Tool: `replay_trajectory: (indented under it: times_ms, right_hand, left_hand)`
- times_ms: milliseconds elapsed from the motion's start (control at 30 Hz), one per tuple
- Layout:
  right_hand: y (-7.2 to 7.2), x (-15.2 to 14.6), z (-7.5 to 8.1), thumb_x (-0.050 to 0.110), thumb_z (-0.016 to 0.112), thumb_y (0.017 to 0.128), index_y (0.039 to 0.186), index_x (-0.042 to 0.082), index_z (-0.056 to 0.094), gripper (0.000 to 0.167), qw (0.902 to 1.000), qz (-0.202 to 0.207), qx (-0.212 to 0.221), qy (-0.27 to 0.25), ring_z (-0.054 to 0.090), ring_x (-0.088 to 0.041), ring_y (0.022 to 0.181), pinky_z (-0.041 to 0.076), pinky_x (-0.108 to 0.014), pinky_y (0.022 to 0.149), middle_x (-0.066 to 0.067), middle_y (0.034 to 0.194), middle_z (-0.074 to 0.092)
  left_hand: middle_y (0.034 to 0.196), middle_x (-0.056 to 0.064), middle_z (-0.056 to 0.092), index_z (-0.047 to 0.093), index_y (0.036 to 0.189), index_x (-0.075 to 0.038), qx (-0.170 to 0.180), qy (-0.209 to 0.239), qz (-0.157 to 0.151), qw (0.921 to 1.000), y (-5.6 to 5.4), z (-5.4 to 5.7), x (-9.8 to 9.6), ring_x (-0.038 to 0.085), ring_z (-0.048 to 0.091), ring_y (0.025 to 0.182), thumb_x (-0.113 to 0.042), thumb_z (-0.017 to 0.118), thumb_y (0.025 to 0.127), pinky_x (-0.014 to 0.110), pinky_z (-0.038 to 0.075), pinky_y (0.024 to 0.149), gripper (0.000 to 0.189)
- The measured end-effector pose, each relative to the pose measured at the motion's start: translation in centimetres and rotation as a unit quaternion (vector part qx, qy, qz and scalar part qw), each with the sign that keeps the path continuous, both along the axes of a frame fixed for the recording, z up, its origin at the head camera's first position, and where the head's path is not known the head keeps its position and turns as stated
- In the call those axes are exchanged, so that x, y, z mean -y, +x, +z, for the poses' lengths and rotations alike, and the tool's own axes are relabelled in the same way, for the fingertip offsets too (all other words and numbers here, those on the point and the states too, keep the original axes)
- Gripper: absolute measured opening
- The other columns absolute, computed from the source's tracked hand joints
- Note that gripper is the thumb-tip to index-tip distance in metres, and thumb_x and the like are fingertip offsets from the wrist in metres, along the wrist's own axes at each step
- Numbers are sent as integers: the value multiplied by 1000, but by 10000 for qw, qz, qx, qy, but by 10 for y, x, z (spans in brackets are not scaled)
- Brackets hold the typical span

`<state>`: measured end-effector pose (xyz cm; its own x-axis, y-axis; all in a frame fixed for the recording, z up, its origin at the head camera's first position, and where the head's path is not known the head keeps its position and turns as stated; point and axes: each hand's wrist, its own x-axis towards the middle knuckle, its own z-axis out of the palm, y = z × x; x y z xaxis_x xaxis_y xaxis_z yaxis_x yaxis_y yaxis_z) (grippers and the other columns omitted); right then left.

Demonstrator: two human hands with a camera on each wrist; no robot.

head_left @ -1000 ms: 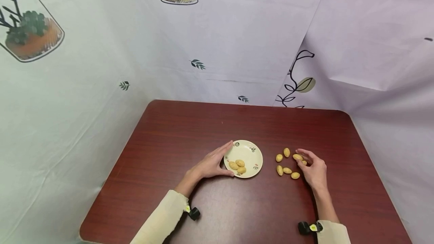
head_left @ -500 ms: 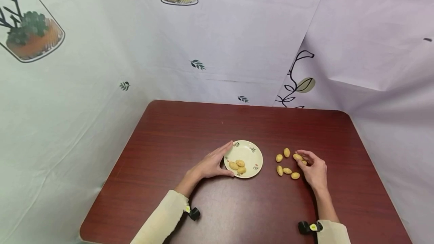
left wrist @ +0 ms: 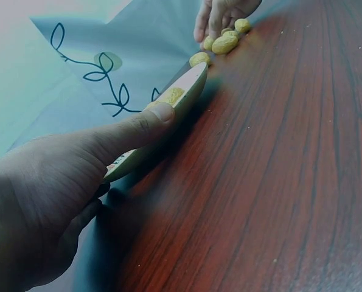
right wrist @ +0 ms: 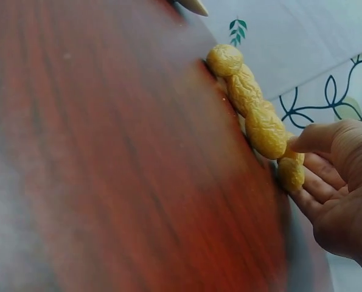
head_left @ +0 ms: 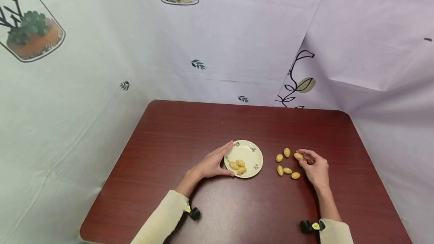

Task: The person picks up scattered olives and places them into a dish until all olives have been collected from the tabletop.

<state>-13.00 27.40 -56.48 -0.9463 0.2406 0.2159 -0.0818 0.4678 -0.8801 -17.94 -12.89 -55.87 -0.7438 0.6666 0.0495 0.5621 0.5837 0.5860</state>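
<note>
We have our left grip (head_left: pixel 211 165) spread wide here, thumb and fingers round the edge of a cream floral plate (head_left: pixel 250 158) on the dark red counter (head_left: pixel 162 134), three yellow potato-like pieces (head_left: pixel 240 163) lying near our thumb, and over to the right, our right grip (head_left: pixel 317 170) is narrow, pinching another piece (head_left: pixel 298 156), five loose pieces (head_left: pixel 287 170) close by

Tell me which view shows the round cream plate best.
The head view: the round cream plate appears nearly whole from above, the left hand at its rim. The left wrist view shows it edge-on, partly behind that hand; the right wrist view, apparently just its rim.
</note>
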Motion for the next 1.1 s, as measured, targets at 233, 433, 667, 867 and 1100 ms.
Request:
replay_trajectory:
  times_ms: [233,433,667,867,1100]
  right_hand:
    - [-3,-1,10,-15,74,92,121,-14,72,30,9995,-13,-47,-321,67,12,96,52,-8,84,-35,120,70]
    - [-4,4,17,-13,75,92,121,-12,73,29,9984,42,-247,-504,68,12,98,52,-9,86,-33,119,72]
    - [-8,18,31,-10,75,93,121,-7,75,28,9964,344,-559,-539,69,9,102,52,-10,90,-29,118,74]
    - [-10,34,38,-9,74,94,122,-9,73,28,9931,790,-669,-560,70,4,104,52,-11,89,-30,119,73]
    - [-10,54,42,-8,76,94,122,-6,74,28,9867,1230,-629,-857,74,-7,104,55,-14,88,-27,118,75]
  left_hand:
    - [177,11,19,20,170,-5,33,15,5,10000,0,0,0,23,22,161,-52,89,84,50,28,126,119]
    - [177,11,19,20,170,-5,14,-12,1,10000,0,1,0,23,22,161,-53,89,84,50,29,126,120]
    - [177,10,17,18,170,-6,10,-28,1,10000,-1,0,0,20,20,161,-53,88,85,46,27,127,121]
    - [177,11,19,19,170,-5,-19,-5,-2,10000,-1,-1,0,21,21,161,-52,89,84,46,27,126,120]
    - [176,13,21,22,169,-3,-67,79,-22,9999,0,-1,0,25,24,160,-50,90,84,50,30,125,119]
